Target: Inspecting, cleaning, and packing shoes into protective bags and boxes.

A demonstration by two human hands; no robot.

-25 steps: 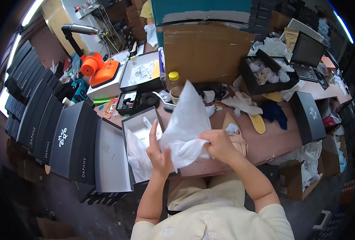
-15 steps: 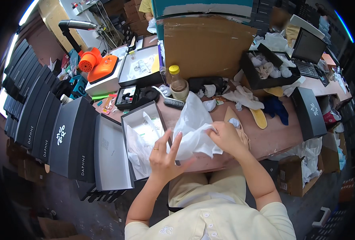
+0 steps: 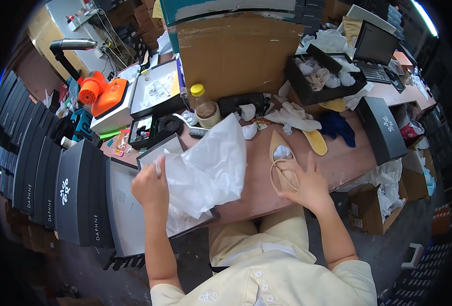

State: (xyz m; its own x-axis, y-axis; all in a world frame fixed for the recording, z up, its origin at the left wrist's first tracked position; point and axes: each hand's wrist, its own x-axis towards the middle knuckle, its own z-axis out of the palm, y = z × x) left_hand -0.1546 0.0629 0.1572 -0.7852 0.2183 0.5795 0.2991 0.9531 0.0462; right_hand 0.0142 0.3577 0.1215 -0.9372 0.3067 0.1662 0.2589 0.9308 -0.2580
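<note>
Evidently, the left hand (image 3: pixel 149 186) clenches white tissue paper (image 3: pixel 210 168) by one edge — a lopsided hold that could tear it if tugged. The right hand (image 3: pixel 308 186) spreads over a beige shoe (image 3: pixel 277 142) on the table (image 3: pixel 351 166), its grip unclear; paper obscures much of an open box (image 3: pixel 169 146).

Over on the left sits an orange device (image 3: pixel 111 97), perhaps a lamp or blower; it's hard to tell from here. A clear jar (image 3: pixel 204 108) with a yellow lid (image 3: pixel 197 90) stands before a brown cardboard panel (image 3: pixel 236 56). Off right, a dark blue cloth (image 3: pixel 339 128) lies crumpled, and beyond it a black monitor (image 3: pixel 375 43) rises behind a keyboard (image 3: pixel 373 73).
</note>
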